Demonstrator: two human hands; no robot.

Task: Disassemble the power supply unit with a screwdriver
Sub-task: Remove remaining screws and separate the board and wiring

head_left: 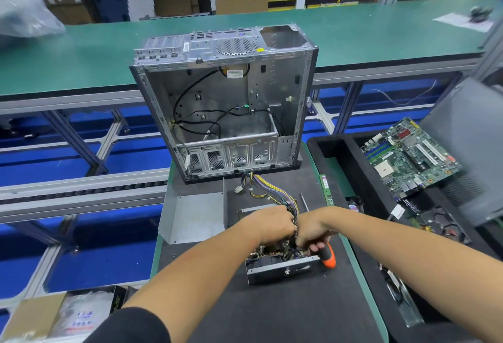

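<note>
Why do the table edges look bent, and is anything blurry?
Head view: the wide-angle lens bows the green bench edges; the plastic bag at top left and the right margin are smeared; the computer case and both hands stay fairly sharp under even light.

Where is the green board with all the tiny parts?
Find the big empty metal computer case in the middle. To its right is a black foam tray, and the green circuit board lies tilted in it. It is far wider than the thin green stick.

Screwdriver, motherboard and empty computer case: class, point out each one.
screwdriver (328, 257), head view, orange-and-black handle.
motherboard (408, 156), head view, middle of green board.
computer case (206, 97), head view, bare inner back wall.
</note>
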